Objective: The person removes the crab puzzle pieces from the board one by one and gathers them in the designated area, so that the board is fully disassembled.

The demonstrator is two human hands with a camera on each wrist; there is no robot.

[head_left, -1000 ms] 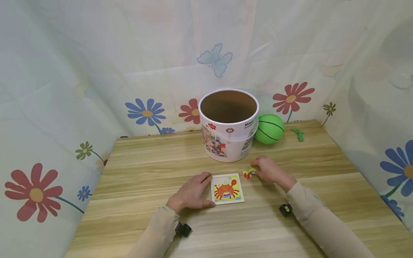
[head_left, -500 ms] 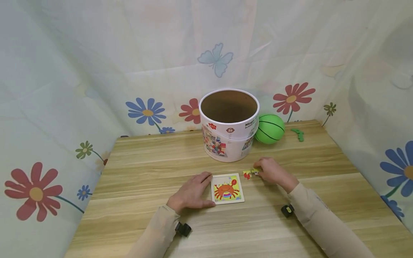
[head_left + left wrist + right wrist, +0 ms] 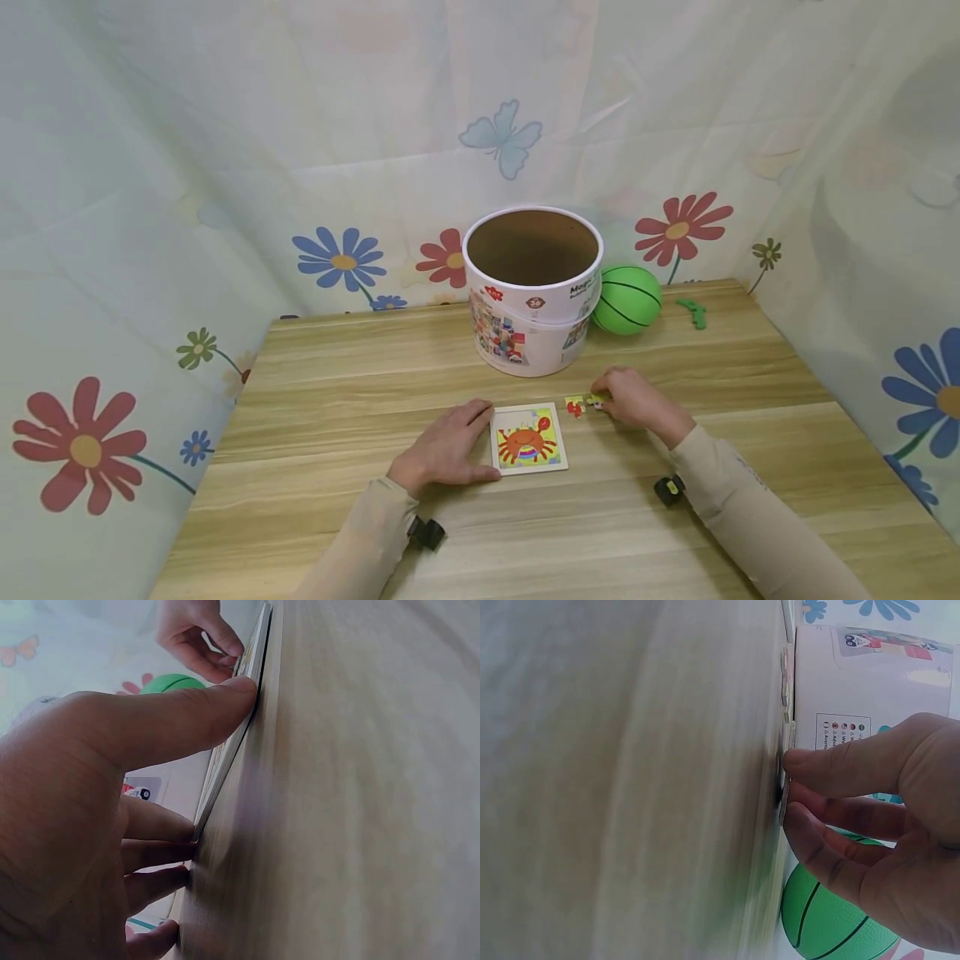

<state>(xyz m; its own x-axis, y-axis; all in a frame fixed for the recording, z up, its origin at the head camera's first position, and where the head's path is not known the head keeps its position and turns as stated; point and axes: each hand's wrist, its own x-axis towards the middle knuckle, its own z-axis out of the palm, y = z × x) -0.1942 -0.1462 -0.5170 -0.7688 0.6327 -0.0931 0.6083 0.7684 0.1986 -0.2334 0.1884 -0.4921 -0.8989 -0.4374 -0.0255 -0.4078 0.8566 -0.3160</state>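
While the left hand [image 3: 446,451], thumb and fingers spread, touches the frame [image 3: 514,419] just to its right, the right hand [image 3: 635,401] pinches one piece [image 3: 594,402] by the desk [image 3: 375,375] surface; a red piece [image 3: 574,407] lies between this nearer hand and the frame

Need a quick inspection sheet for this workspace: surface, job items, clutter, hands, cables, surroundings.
Surface: wood-grain table.
Job items: framed crab puzzle, bare at upper left; loose pieces to its right.
Clutter: white bucket, green ball beside it, small green object farther right.
Hands: left hand at frame's left side; right hand, fingers curled, touches the rightmost visible piece.
Cables: nothing seen.
Surroundings: flower-print curtain.
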